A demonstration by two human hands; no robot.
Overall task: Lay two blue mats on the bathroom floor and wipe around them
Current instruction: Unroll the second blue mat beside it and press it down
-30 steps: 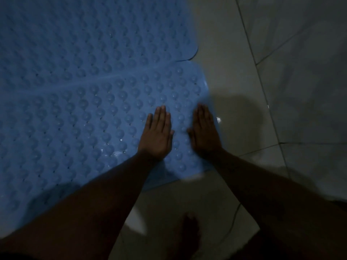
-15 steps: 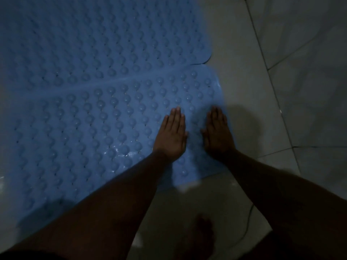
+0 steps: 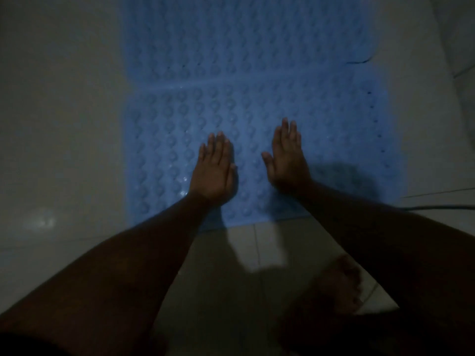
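The farther mat [image 3: 244, 34] and nearer mat [image 3: 321, 119] are laid on the floor [image 3: 64, 124], the nearer pressed by a flat, straight-fingered left hand [image 3: 215, 173] and right hand [image 3: 287, 160]; wiping apparently remains.

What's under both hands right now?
The left hand and right hand rest flat, fingers straight, on the near blue mat. The mat's surface beneath the palms and the floor beneath the mat are covered.

One head-worn wide-angle view, steeply downward, close above the tiled floor [image 3: 64, 150].
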